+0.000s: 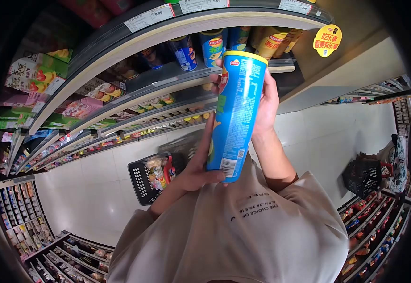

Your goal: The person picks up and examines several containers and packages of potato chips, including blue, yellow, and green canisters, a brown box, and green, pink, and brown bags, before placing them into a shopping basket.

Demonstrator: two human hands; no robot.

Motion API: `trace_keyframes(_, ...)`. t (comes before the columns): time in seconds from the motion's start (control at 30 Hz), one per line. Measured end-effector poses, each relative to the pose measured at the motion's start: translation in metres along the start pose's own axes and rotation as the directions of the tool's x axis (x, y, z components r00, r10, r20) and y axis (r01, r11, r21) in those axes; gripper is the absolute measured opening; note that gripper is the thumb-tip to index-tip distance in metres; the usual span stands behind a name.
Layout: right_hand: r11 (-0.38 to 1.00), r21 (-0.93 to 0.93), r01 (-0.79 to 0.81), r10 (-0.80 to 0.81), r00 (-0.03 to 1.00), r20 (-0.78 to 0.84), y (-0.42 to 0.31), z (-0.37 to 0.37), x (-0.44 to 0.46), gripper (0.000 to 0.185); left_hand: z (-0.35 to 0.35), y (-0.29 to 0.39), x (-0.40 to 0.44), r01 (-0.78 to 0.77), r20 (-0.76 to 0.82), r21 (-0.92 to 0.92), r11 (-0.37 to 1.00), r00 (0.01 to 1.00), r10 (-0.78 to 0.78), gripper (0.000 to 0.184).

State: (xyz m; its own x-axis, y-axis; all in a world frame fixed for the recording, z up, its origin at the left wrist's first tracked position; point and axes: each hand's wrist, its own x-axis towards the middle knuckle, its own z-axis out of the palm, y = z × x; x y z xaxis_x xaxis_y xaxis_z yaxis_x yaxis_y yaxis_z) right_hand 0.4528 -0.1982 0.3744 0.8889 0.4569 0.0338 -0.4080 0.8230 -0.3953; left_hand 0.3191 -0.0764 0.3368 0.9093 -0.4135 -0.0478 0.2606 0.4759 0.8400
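Note:
A blue chip can [238,118] with a yellow rim is held tilted in front of the chest, its printed back and barcode facing up. My left hand [198,165] grips its lower end from the left, the thumb near the barcode. My right hand [267,104] is wrapped round the upper part from the right, with fingertips showing beyond the left side. Behind the can's top, similar cans [212,47] stand on a shelf [167,81].
Packaged snacks [35,75] fill shelves at the left. A black basket [141,181] with goods and a red handle is on the tiled floor [92,188]. Another black basket [362,175] is at the right, beside a partly visible person [396,160]. More stocked shelves [375,236] line the lower right.

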Motion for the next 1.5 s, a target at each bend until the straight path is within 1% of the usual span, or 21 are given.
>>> trace_keyframes(0.03, 1.000, 0.003, -0.004, 0.004, 1.000, -0.003, 0.000, -0.001, -0.001, 0.066, -0.003, -0.006, -0.001, -0.102, -0.049, 0.230, 0.968, 0.992, 0.116, 0.121)
trace_keyframes(0.1, 0.992, -0.123, -0.005, 0.021, 0.991, 0.131, -0.002, -0.005, -0.003, 0.066, -0.005, -0.012, -0.007, -0.073, -0.066, 0.248, 0.966, 0.994, 0.092, 0.123)
trace_keyframes(0.13, 0.992, -0.123, -0.008, 0.023, 0.992, 0.127, -0.002, -0.005, -0.004, 0.066, -0.005, -0.013, -0.009, -0.049, -0.079, 0.266, 0.963, 0.994, 0.072, 0.126)
trace_keyframes(0.23, 0.995, -0.099, 0.023, -0.011, 0.994, 0.112, 0.002, 0.001, -0.005, 0.065, -0.007, -0.017, -0.014, -0.066, -0.074, 0.218, 0.974, 0.994, 0.084, 0.126)
trace_keyframes(0.33, 0.993, -0.115, 0.014, -0.005, 0.996, 0.084, 0.003, 0.007, -0.007, 0.065, -0.009, -0.016, -0.015, -0.077, -0.050, 0.242, 0.967, 0.995, 0.091, 0.127)
trace_keyframes(0.47, 0.991, -0.128, 0.026, -0.014, 0.996, 0.092, 0.005, 0.010, -0.009, 0.066, -0.006, -0.014, -0.018, -0.079, -0.058, 0.223, 0.972, 0.994, 0.094, 0.128)
trace_keyframes(0.53, 0.981, -0.191, 0.027, -0.016, 0.998, 0.063, 0.006, 0.012, -0.011, 0.066, -0.006, -0.012, -0.018, -0.091, -0.059, 0.264, 0.960, 0.992, 0.111, 0.129)
trace_keyframes(0.67, 0.981, -0.191, 0.020, -0.006, 0.997, 0.071, 0.008, 0.015, -0.012, 0.066, -0.006, -0.013, -0.022, -0.087, -0.073, 0.255, 0.963, 0.991, 0.109, 0.130)
trace_keyframes(0.73, 0.981, -0.190, 0.023, -0.006, 0.996, 0.089, 0.009, 0.016, -0.013, 0.066, -0.005, -0.012, -0.026, -0.065, -0.104, 0.221, 0.973, 0.991, 0.090, 0.131)
trace_keyframes(0.87, 0.978, -0.207, 0.034, -0.014, 0.996, 0.093, 0.011, 0.016, -0.012, 0.065, -0.003, -0.012, -0.030, -0.068, -0.118, 0.230, 0.971, 0.988, 0.097, 0.131)
trace_keyframes(0.93, 0.955, -0.293, 0.050, -0.042, 0.999, 0.035, 0.013, 0.016, -0.011, 0.065, -0.002, -0.013, -0.032, -0.073, -0.135, 0.148, 0.986, 0.987, 0.093, 0.130)
trace_keyframes(1.07, 0.952, -0.303, 0.054, -0.038, 0.998, 0.057, 0.014, 0.014, -0.011, 0.065, -0.001, -0.012, -0.033, -0.079, -0.138, 0.145, 0.986, 0.985, 0.099, 0.129)
trace_keyframes(1.13, 0.961, -0.272, 0.044, -0.023, 0.997, 0.078, 0.014, 0.014, -0.011, 0.066, 0.003, -0.010, -0.034, -0.135, -0.105, 0.057, 0.989, 0.985, 0.140, 0.117)
trace_keyframes(1.27, 0.959, -0.279, 0.046, -0.021, 0.996, 0.089, 0.016, 0.012, -0.011, 0.066, 0.001, -0.014, -0.035, -0.142, -0.118, 0.067, 0.988, 0.982, 0.150, 0.117)
trace_keyframes(1.33, 0.936, -0.335, 0.110, -0.093, 0.994, 0.065, 0.016, 0.017, -0.015, 0.054, 0.001, -0.015, -0.032, -0.198, -0.163, 0.010, 0.980, 0.967, 0.197, 0.109)
trace_keyframes(1.37, 0.936, -0.334, 0.109, -0.091, 0.994, 0.067, 0.017, 0.018, -0.016, 0.054, -0.002, -0.019, -0.031, -0.200, -0.165, 0.011, 0.980, 0.966, 0.199, 0.109)
trace_keyframes(1.43, 0.905, -0.387, 0.175, -0.181, 0.983, 0.021, 0.021, 0.019, -0.018, 0.038, -0.010, -0.026, -0.030, -0.129, -0.308, 0.127, 0.983, 0.937, 0.163, 0.096)
trace_keyframes(1.47, 0.954, -0.264, 0.143, -0.138, 0.990, 0.038, 0.019, 0.023, -0.019, 0.040, -0.010, -0.028, -0.030, -0.130, -0.309, 0.127, 0.983, 0.937, 0.164, 0.096)
trace_keyframes(1.5, 0.954, -0.264, 0.143, -0.137, 0.990, 0.040, 0.020, 0.023, -0.019, 0.040, -0.007, -0.026, -0.027, -0.124, -0.373, 0.250, 0.960, 0.903, 0.213, 0.090)
